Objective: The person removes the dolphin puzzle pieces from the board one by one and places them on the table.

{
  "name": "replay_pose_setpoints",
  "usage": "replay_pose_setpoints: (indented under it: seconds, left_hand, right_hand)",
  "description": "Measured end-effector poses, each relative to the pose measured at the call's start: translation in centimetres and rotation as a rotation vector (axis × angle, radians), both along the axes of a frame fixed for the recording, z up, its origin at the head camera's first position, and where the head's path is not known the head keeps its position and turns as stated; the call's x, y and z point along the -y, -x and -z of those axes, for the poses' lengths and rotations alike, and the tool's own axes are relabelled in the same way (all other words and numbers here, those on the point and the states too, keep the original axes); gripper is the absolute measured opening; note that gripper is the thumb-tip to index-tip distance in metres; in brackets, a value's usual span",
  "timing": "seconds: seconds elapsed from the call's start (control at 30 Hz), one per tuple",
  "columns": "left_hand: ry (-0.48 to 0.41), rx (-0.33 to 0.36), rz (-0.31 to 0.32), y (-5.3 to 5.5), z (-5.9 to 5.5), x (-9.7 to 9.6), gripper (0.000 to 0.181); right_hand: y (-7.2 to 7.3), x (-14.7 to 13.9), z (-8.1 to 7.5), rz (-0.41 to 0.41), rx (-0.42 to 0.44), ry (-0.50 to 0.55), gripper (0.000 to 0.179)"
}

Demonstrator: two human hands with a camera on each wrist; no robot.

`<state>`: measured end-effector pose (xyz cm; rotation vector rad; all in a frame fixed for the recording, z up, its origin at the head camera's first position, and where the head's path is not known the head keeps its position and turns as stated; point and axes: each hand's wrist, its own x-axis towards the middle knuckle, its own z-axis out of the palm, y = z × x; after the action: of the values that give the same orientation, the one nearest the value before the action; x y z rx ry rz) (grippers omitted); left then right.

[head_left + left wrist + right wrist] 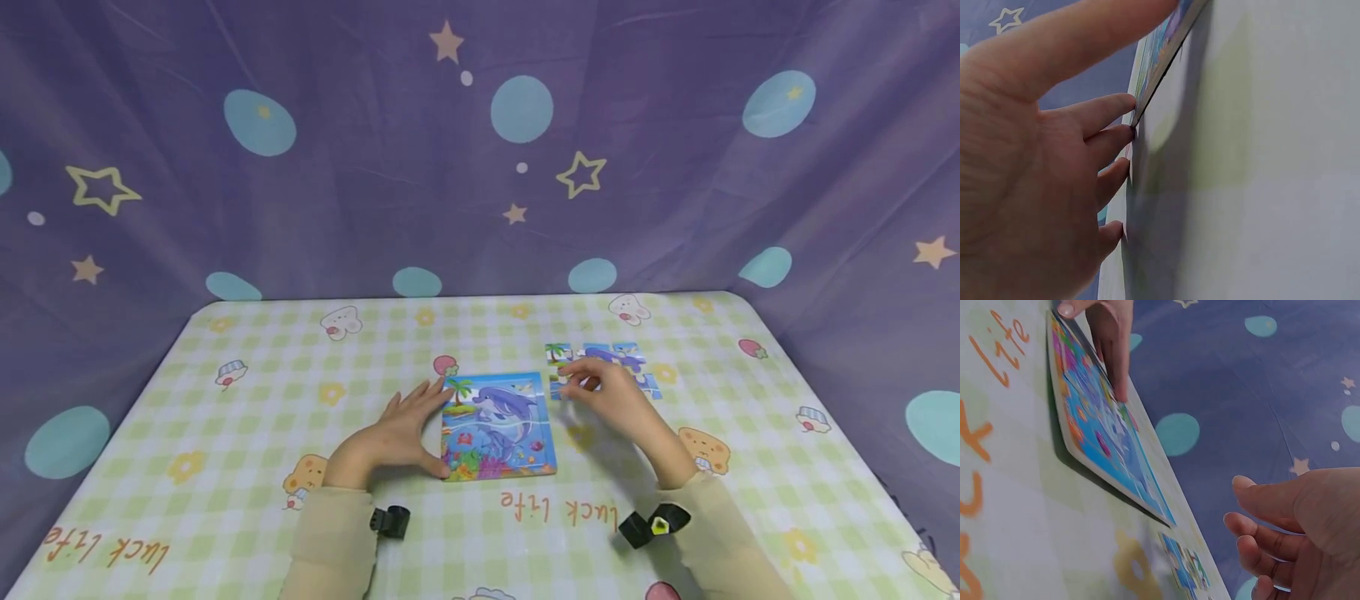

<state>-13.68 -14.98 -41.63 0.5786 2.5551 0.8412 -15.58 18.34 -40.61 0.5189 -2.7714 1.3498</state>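
A square puzzle board (517, 450) with a dolphin picture lies flat on the table. My left hand (397, 433) is spread along its left side, the thumb at the near left corner and a fingertip at the far left corner. Seen from the left wrist, the fingers reach to the board's edge (1169, 50). To the right of the board lie several loose puzzle pieces (628, 353) with similar print, set close together. Above them hovers my right hand (611, 396), partly covering them. In the right wrist view its fingers are loosely bent, with nothing visible between thumb and fingertips.
A green and white checked cloth (225, 450) with cartoon prints covers the table. Behind the table's far edge hangs a purple curtain (450, 225) with stars and blue spots. Black wrist cameras (392, 522) sit on both wrists.
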Motion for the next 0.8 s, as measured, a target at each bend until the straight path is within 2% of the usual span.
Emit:
replay_pose_setpoints:
  seconds: [0.27,0.6,0.8]
  left_hand:
    - [0.006,-0.017,0.021,-0.1,0.0,0.0,0.119]
    - [-0.018,-0.015,0.003,-0.4,0.0,0.2,0.118]
    - [-0.015,-0.021,0.0,-0.3,0.1,0.1,0.116]
  right_hand:
    - [-0.6,1.7,-0.1,-0.005,0.018,0.012,0.021]
    - [-1.4,3.4,-0.4,-0.026,0.078,0.014,0.021]
    - [-1.3,4.3,0.0,-0.049,0.084,0.004,0.02]
